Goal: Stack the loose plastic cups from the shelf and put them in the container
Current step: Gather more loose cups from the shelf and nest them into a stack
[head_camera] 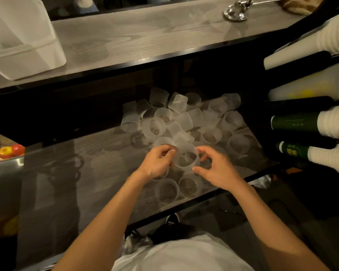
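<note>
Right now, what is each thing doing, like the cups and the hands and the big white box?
held cup: gripped by both hands.
left hand: curled on the cup's left side.
right hand: pinching its right side.
loose cups: scattered on the shelf, some upright, some tipped.
container: on the counter above, contents unclear.

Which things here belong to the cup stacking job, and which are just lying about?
Job: held cup, left hand, right hand, loose cups, shelf, white container on the counter.
Lying about: metal fitting, white cup stacks, green tubes, red and yellow objects.
</note>
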